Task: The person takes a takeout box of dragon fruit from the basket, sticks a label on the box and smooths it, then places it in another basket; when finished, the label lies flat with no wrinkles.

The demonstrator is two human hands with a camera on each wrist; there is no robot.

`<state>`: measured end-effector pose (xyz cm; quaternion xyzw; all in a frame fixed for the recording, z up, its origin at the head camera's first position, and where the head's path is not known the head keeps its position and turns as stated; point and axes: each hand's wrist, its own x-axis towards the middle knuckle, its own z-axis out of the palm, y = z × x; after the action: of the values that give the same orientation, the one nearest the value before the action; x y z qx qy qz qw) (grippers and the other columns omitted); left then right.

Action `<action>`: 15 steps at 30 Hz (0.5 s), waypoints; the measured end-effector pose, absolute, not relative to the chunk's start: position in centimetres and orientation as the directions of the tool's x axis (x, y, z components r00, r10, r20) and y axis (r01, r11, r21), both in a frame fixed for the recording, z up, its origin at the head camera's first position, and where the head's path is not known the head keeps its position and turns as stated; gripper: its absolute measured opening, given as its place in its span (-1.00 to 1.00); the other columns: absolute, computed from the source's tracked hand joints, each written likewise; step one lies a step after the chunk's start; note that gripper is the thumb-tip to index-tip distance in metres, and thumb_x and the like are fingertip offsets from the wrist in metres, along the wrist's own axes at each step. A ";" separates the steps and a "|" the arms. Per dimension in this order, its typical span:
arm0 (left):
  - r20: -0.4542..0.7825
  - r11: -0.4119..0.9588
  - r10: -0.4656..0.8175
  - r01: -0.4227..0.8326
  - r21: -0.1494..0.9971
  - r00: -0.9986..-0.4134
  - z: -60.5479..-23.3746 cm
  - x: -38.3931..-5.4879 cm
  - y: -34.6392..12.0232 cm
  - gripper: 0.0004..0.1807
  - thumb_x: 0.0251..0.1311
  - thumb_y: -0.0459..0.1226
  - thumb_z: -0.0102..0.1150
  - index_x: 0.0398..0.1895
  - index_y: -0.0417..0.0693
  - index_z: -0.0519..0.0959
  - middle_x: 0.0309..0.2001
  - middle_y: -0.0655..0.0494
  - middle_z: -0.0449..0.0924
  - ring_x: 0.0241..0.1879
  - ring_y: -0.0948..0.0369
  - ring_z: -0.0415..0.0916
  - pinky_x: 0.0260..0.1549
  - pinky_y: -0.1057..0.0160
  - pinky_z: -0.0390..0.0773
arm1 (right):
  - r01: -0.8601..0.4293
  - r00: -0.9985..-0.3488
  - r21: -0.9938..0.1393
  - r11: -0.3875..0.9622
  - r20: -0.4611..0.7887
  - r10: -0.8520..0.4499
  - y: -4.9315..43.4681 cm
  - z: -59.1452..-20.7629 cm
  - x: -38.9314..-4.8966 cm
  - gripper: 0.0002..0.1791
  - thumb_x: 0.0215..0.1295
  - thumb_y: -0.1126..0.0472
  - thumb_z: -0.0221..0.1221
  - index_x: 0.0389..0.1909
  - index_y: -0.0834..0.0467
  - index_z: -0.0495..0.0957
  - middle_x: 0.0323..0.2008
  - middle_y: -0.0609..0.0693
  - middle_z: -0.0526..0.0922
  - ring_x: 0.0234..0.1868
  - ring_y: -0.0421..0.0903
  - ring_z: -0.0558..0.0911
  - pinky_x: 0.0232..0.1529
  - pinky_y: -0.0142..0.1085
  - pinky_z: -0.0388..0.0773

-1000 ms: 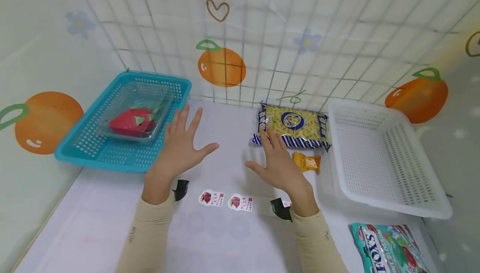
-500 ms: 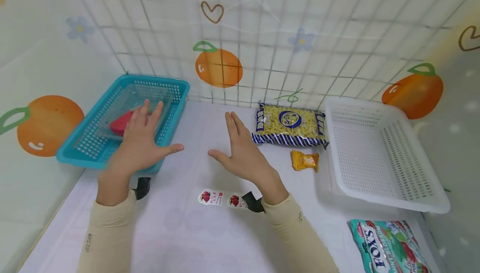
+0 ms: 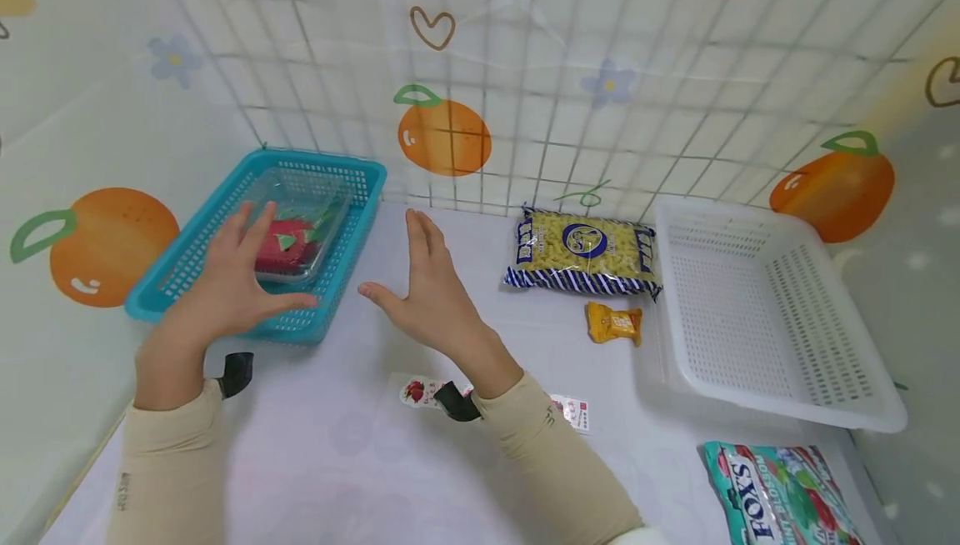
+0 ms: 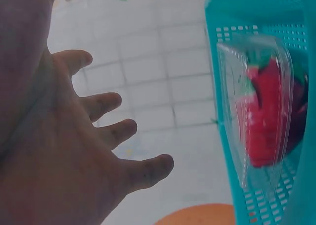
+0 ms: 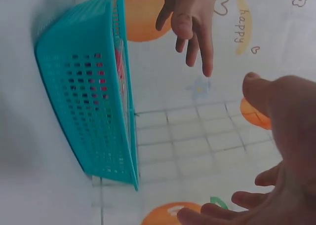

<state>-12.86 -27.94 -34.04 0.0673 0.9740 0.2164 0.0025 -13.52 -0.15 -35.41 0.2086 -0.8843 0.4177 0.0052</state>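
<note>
The clear plastic box point(image 3: 309, 202) holding a dragon fruit point(image 3: 283, 245) lies in the teal basket point(image 3: 367, 220), long axis pointing away from the person. The left hand point(image 3: 228, 278), nearer, hovers over the basket; the right hand point(image 3: 438, 299) hangs beyond its right rim. Both hands' fingers point(image 3: 419, 247) spread, holding nothing. White counter point(image 3: 360, 470) extends rightward.

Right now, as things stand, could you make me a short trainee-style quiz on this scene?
1. True or false: the left hand and the right hand both hold nothing.
2. What small item lies just off the near edge of the pasta bag?
3. The clear plastic container sits in: A) the white basket; B) the turquoise basket; C) neither.

Key: 1. True. 2. The yellow-wrapped snack. 3. B.
</note>
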 end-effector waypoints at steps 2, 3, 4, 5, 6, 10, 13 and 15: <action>0.019 0.899 0.129 0.125 0.419 -0.991 -34.1 -12.9 -28.5 0.49 -0.05 0.13 0.56 0.67 0.05 -0.41 0.64 -0.29 -0.51 0.57 -0.41 -0.45 0.20 -0.67 0.05 | -0.374 -0.912 -0.744 0.554 0.186 -0.366 -0.9 -35.3 -13.4 0.19 0.30 -0.21 0.31 0.66 0.06 -0.26 0.66 0.06 -0.15 0.61 0.08 0.15 0.47 0.02 0.37; 0.013 0.900 0.128 0.121 0.420 -0.992 -34.1 -13.0 -28.8 0.50 -0.05 0.13 0.57 0.66 0.05 -0.42 0.64 -0.29 -0.52 0.57 -0.42 -0.45 0.19 -0.67 0.05 | -0.370 -0.912 -0.749 0.549 0.182 -0.367 -1.3 -35.2 -13.4 0.19 0.30 -0.21 0.31 0.66 0.06 -0.27 0.66 0.04 -0.16 0.61 0.07 0.14 0.46 0.02 0.38; 0.009 0.899 0.129 0.121 0.421 -0.992 -34.1 -13.0 -29.1 0.51 -0.05 0.12 0.57 0.66 0.04 -0.42 0.64 -0.29 -0.53 0.56 -0.43 -0.46 0.17 -0.68 0.05 | -0.367 -0.913 -0.751 0.548 0.178 -0.368 -1.7 -35.1 -13.3 0.19 0.30 -0.22 0.30 0.66 0.04 -0.28 0.66 0.03 -0.17 0.61 0.06 0.13 0.45 0.01 0.39; 0.004 0.900 0.129 0.119 0.419 -0.992 -34.1 -13.1 -29.5 0.51 -0.05 0.12 0.57 0.66 0.04 -0.44 0.63 -0.29 -0.56 0.56 -0.43 -0.47 0.16 -0.69 0.06 | -0.363 -0.914 -0.756 0.544 0.175 -0.367 -2.1 -35.0 -13.3 0.19 0.30 -0.22 0.30 0.66 0.03 -0.29 0.66 0.02 -0.18 0.61 0.05 0.13 0.44 0.01 0.41; 0.003 0.902 0.128 0.118 0.416 -0.992 -34.0 -13.1 -29.7 0.51 -0.05 0.12 0.57 0.66 0.05 -0.44 0.63 -0.29 -0.56 0.56 -0.44 -0.47 0.15 -0.69 0.06 | -0.362 -0.914 -0.759 0.541 0.175 -0.365 -2.5 -35.0 -13.2 0.19 0.30 -0.22 0.30 0.67 0.03 -0.29 0.66 0.02 -0.18 0.61 0.05 0.13 0.43 0.01 0.42; 0.013 0.905 0.131 0.125 0.407 -0.991 -33.7 -13.5 -30.9 0.52 -0.06 0.10 0.58 0.66 0.07 -0.45 0.63 -0.30 -0.56 0.56 -0.43 -0.45 0.13 -0.68 0.11 | -0.351 -0.920 -0.766 0.538 0.174 -0.351 -4.1 -34.9 -13.3 0.20 0.29 -0.25 0.29 0.67 0.02 -0.30 0.66 -0.01 -0.20 0.60 0.03 0.15 0.37 -0.01 0.50; 0.024 0.902 0.145 0.142 0.408 -0.989 -33.7 -13.8 -31.6 0.52 -0.07 0.07 0.60 0.66 0.05 -0.44 0.63 -0.33 -0.50 0.56 -0.44 -0.41 0.15 -0.67 0.09 | -0.337 -0.925 -0.774 0.537 0.166 -0.341 -5.0 -35.0 -13.5 0.20 0.28 -0.26 0.29 0.67 0.02 -0.29 0.66 -0.04 -0.20 0.59 0.02 0.19 0.33 -0.03 0.54; 0.024 0.900 0.156 0.152 0.409 -0.988 -33.7 -14.0 -31.9 0.52 -0.07 0.06 0.60 0.66 0.05 -0.43 0.63 -0.35 -0.48 0.56 -0.45 -0.40 0.15 -0.67 0.08 | -0.328 -0.929 -0.779 0.534 0.162 -0.333 -5.6 -35.1 -13.6 0.19 0.28 -0.26 0.29 0.66 0.02 -0.27 0.66 -0.04 -0.19 0.58 0.02 0.21 0.30 -0.03 0.57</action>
<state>-14.03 -31.90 -33.74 0.0789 0.9746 0.2093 0.0048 -13.62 -5.60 -35.05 0.1887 -0.8759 0.4441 -0.0033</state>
